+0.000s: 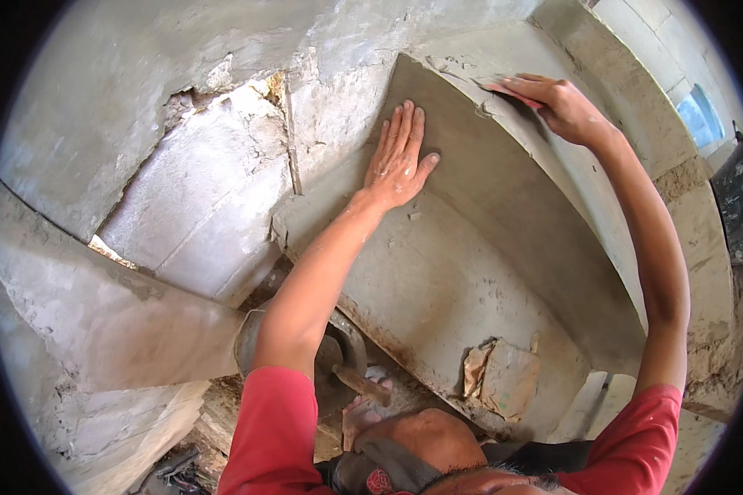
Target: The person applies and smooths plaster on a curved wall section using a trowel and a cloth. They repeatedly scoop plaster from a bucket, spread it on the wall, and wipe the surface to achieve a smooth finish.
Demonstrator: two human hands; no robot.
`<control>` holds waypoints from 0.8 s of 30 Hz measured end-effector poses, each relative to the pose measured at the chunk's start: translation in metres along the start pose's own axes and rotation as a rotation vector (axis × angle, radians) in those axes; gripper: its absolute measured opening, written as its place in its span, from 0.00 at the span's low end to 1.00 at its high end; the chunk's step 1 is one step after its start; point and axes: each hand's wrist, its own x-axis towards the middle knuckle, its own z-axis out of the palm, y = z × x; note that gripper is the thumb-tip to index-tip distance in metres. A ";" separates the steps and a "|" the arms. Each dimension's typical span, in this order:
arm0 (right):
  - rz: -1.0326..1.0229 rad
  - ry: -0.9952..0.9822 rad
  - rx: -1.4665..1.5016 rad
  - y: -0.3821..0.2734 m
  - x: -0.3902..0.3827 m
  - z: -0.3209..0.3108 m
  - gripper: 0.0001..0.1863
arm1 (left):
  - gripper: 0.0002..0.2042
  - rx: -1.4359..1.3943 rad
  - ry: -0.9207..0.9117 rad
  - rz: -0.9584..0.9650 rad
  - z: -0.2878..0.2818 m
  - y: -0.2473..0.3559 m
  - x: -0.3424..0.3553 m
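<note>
My left hand (396, 161) lies flat, fingers stretched, against the inner grey plastered face of a raised curved ledge (437, 107). My right hand (570, 111) is higher, on the ledge's top edge, with fingers closed on a thin flat reddish tool (512, 92) that rests along the rough, crumbly rim; part of the tool is hidden by the fingers. Below the ledge lies a grey trough-like recess (462, 247) with small bits of debris.
A torn piece of brown paper (499, 379) lies low in the recess. A bucket (252, 342) with a wooden handle (363, 384) is below my left arm. The left wall (107, 107) has a jagged broken patch (198, 190). A blue object (702, 115) is at far right.
</note>
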 end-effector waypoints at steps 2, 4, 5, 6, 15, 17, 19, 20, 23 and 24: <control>0.071 0.088 0.076 -0.002 0.002 -0.010 0.30 | 0.45 0.014 -0.009 -0.022 0.006 0.000 -0.001; 0.318 0.126 0.137 -0.006 0.018 -0.016 0.28 | 0.45 0.035 0.022 -0.013 0.010 0.000 -0.001; 0.223 0.162 0.133 -0.007 0.033 -0.017 0.27 | 0.45 0.029 -0.003 -0.015 0.011 -0.001 -0.001; 0.063 0.186 0.162 -0.008 0.048 -0.015 0.27 | 0.45 0.047 0.024 -0.008 0.012 -0.001 -0.001; 0.001 -0.033 0.271 -0.006 0.052 0.000 0.29 | 0.45 0.028 0.026 0.015 0.013 -0.006 0.001; 0.041 -0.006 0.304 -0.010 0.034 0.003 0.30 | 0.45 0.028 0.048 0.027 0.012 -0.006 0.001; 0.030 0.010 0.269 -0.014 0.017 0.007 0.30 | 0.45 0.029 0.051 0.025 0.012 -0.005 0.001; 0.045 0.011 0.238 -0.015 0.010 0.009 0.30 | 0.45 0.032 0.050 0.023 0.011 -0.005 0.001; -0.010 0.018 0.213 -0.016 -0.013 0.012 0.33 | 0.45 0.031 0.026 0.000 0.011 -0.005 0.001; -0.019 0.004 0.205 -0.015 -0.023 0.012 0.35 | 0.45 0.023 0.025 0.000 0.010 -0.005 0.001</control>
